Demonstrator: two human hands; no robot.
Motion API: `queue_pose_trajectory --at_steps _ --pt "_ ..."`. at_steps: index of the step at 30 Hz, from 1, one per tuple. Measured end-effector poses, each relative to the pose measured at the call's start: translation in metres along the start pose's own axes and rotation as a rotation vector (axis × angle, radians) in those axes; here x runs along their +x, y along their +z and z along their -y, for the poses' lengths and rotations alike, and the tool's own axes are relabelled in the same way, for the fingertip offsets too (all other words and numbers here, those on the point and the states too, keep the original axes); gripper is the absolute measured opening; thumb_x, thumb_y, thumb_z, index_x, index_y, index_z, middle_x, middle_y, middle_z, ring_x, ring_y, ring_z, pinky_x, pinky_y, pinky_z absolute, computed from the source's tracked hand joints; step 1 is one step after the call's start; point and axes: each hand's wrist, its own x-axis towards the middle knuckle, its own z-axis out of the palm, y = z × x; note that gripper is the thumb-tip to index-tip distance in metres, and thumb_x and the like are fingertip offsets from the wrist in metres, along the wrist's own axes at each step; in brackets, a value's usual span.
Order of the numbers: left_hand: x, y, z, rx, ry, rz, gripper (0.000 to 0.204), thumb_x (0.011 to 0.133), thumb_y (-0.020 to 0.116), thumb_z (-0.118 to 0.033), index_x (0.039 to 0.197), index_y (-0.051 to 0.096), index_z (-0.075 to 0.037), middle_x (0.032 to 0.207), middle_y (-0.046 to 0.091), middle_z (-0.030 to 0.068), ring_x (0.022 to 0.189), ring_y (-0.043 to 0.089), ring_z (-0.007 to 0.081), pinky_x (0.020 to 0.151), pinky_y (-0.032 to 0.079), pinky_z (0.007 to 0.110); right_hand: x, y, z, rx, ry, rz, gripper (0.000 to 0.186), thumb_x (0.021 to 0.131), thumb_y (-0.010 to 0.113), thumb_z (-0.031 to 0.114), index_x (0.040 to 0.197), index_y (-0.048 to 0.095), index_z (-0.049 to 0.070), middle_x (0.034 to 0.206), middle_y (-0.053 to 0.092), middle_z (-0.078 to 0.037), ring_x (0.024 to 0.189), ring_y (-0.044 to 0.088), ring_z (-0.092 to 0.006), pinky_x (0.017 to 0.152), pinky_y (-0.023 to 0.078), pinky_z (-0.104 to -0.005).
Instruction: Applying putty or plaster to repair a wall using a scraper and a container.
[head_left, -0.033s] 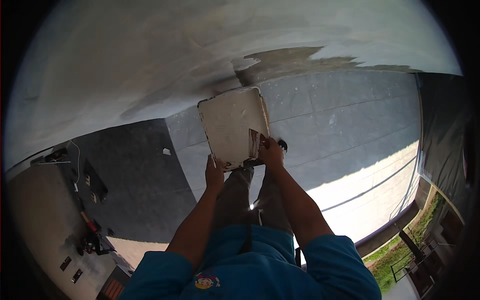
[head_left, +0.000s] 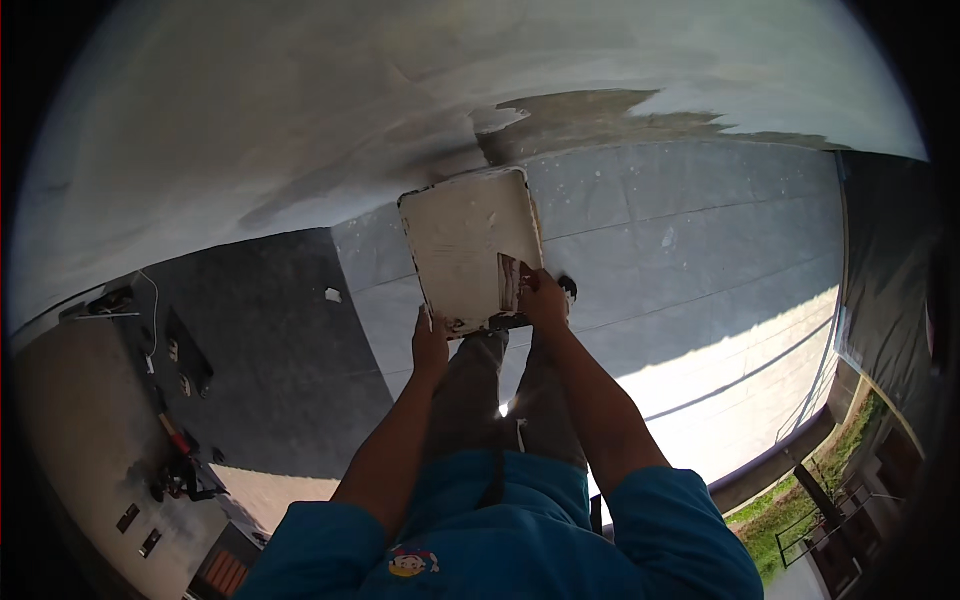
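Note:
A shallow rectangular tray (head_left: pixel 455 235), coated with pale, thick putty-like paste, is held in front of my legs, its far edge near the wall. The paste is crusted along its dark rim. My left hand (head_left: pixel 430 345) grips the tray's near left corner, thumb upward along the side. My right hand (head_left: pixel 545 300) is closed at the near right edge. Beside those fingers is a streaked brown patch (head_left: pixel 511 282) with straight sides; I cannot tell whether it is a smeared blade or bare tray. The undersides of both hands are hidden.
A pale wall (head_left: pixel 330 120) rises ahead, with a darker, ragged patch (head_left: pixel 590 118) low on it. Spattered grey sheeting (head_left: pixel 700 220) covers the floor at right, partly sunlit. Dark flooring (head_left: pixel 270 350) lies left, with a white scrap (head_left: pixel 333 295), sandals (head_left: pixel 180 370) and a cable (head_left: pixel 153 310).
The tray and both hands have shifted very slightly, with the tray a little farther up in view. Both hands keep their places on it.

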Motion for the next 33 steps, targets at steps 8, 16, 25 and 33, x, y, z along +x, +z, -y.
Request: queue_pose_trajectory --at_steps 8,16,25,33 --pt "0.099 0.003 0.108 0.317 0.349 -0.293 0.049 0.102 0.033 -0.028 0.133 0.043 0.009 0.138 0.045 0.0277 0.128 0.045 0.0389 0.106 0.035 0.04 0.04 0.084 0.02 -0.06 -0.029 0.137 0.027 0.081 0.061 0.015 0.104 0.061 0.0 0.097 0.066 -0.025 0.091 0.063 -0.0424 0.078 0.05 -0.0471" --pt "0.051 0.011 0.006 -0.745 -0.162 -0.101 0.048 0.102 0.035 -0.032 0.121 0.054 0.008 0.12 0.058 0.0166 0.106 0.056 0.0253 0.095 0.04 0.035 0.039 0.115 0.013 -0.043 -0.057 0.225 0.029 0.079 0.06 0.013 0.105 0.063 0.0 0.096 0.067 -0.024 0.092 0.064 -0.0403 0.08 0.051 -0.0454" --pt "0.062 0.0 0.024 -0.816 -0.251 -0.027 0.067 0.096 0.037 -0.044 0.148 0.031 -0.003 0.149 0.038 0.0087 0.136 0.035 0.0217 0.113 0.019 0.035 0.021 0.146 0.011 0.085 -0.006 0.236 0.031 0.079 0.062 0.013 0.106 0.064 -0.001 0.094 0.068 -0.023 0.089 0.065 -0.0377 0.078 0.05 -0.0415" --pt "0.064 -0.005 0.027 -0.811 -0.283 0.007 0.067 0.096 0.033 -0.045 0.149 0.029 -0.004 0.152 0.034 0.0102 0.14 0.031 0.0238 0.115 0.014 0.038 0.037 0.125 -0.002 0.337 0.068 0.308 0.027 0.085 0.062 0.009 0.109 0.063 -0.003 0.093 0.07 -0.014 0.083 0.066 -0.0203 0.072 0.051 -0.034"
